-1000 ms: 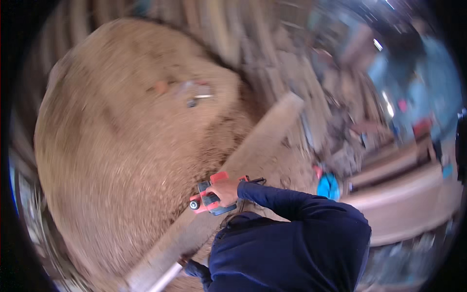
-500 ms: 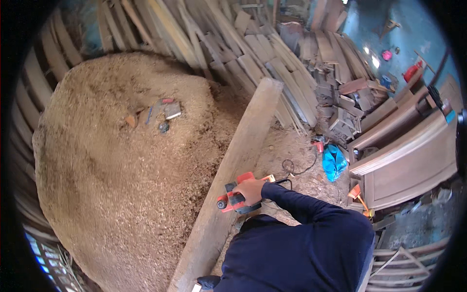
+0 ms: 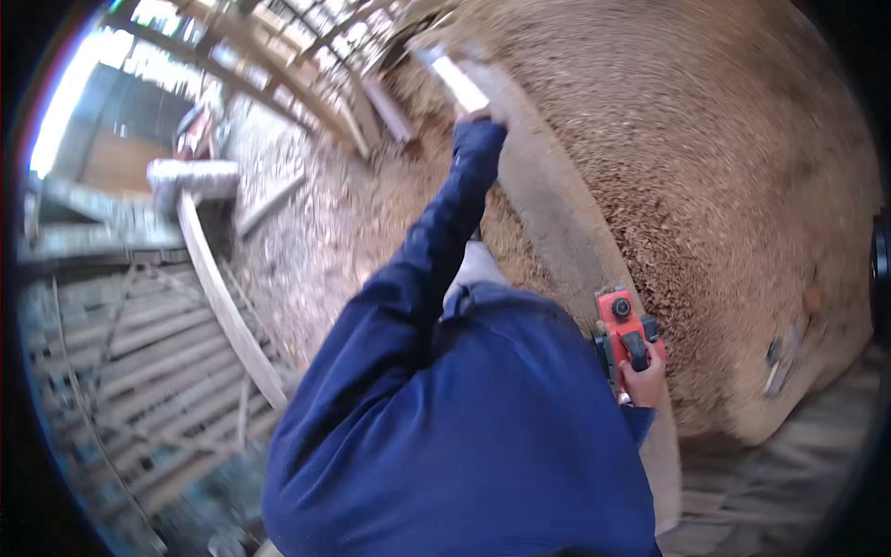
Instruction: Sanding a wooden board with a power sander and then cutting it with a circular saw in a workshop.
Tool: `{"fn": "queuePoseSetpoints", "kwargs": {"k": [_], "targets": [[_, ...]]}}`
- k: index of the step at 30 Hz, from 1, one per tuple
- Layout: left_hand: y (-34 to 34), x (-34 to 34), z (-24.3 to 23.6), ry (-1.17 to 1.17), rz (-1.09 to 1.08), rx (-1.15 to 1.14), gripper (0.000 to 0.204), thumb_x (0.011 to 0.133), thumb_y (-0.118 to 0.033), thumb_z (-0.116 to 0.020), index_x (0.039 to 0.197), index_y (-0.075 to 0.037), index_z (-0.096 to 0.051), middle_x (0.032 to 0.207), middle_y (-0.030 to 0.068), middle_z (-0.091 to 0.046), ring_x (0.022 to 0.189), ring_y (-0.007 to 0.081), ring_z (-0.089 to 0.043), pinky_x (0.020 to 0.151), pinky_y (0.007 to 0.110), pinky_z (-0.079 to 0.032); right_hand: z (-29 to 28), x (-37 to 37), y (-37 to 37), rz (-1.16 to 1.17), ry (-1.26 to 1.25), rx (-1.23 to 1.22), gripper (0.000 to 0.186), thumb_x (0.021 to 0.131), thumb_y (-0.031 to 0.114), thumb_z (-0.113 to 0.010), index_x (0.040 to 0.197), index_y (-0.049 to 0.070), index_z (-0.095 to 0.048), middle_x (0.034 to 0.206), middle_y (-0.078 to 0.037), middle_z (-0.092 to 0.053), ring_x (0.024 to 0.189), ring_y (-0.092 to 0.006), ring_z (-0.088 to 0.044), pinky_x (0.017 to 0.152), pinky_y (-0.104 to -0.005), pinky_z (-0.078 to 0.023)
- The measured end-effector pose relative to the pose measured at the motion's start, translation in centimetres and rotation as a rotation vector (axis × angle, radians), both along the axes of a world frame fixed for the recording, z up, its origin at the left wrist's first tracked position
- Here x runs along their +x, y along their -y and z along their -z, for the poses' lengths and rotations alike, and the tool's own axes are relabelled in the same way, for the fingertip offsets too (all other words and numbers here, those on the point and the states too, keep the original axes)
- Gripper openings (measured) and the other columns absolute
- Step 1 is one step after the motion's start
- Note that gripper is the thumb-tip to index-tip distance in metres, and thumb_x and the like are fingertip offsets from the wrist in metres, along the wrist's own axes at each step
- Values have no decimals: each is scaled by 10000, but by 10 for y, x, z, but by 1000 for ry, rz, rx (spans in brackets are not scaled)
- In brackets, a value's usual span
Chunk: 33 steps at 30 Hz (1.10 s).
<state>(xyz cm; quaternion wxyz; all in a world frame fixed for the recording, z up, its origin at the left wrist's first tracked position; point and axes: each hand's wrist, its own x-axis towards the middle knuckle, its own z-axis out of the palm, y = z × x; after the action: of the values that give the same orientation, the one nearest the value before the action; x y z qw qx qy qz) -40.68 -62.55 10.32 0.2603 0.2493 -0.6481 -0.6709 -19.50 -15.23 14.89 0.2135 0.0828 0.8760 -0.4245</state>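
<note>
My right hand (image 3: 645, 379) is closed round the black handle of a red and black electric hand planer (image 3: 620, 320). The planer rests on a long, thick wooden board (image 3: 566, 204) beside a heap of shavings. Farther up, my left arm in a dark blue sleeve stretches to the board's far end. There my left hand (image 3: 479, 114) appears closed on the near end of a flat, white, rectangular strip (image 3: 459, 84). Motion blur hides its fingers and the strip's exact kind.
A big heap of wood shavings (image 3: 742, 186) lies right of the board, with a few small tools (image 3: 780, 367) on it. Wooden slats (image 3: 158, 371) are stacked at lower left, near a curved pale plank (image 3: 227, 297). Upright timbers (image 3: 269, 84) stand at far left.
The view has swung round to the left, so the heap is now on the right. My left arm has come into view, stretched out. My right hand stays on the planer.
</note>
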Motion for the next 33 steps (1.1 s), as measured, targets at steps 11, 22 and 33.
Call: {"fn": "queuePoseSetpoints", "kwargs": {"k": [11, 22, 33], "targets": [[46, -16, -58, 211, 13, 134, 251, 706, -62, -721, 933, -32, -617, 734, 78, -643, 568, 158, -605, 485, 298, -495, 21, -59, 17, -253, -34, 19, 510, 643, 32, -726, 1135, -22, -604, 974, -93, -655, 895, -185, -630, 839, -307, -487], [63, -15, -64, 230, 36, 128, 206, 699, -65, -721, 877, -32, -624, 736, 72, -633, 581, 155, -602, 488, 292, -491, 26, -54, 19, -249, -107, -18, 523, 638, 80, -742, 1135, -13, -607, 926, -75, -632, 829, -183, -598, 786, -317, -480], [66, -19, -66, 225, 17, 113, 163, 692, -69, -721, 822, -32, -630, 739, 66, -623, 594, 151, -598, 491, 286, -488, 34, -58, 9, -310, -53, -5, 541, 643, 38, -760, 1150, -22, -580, 966, -90, -638, 890, -186, -611, 824, -323, -480]]}}
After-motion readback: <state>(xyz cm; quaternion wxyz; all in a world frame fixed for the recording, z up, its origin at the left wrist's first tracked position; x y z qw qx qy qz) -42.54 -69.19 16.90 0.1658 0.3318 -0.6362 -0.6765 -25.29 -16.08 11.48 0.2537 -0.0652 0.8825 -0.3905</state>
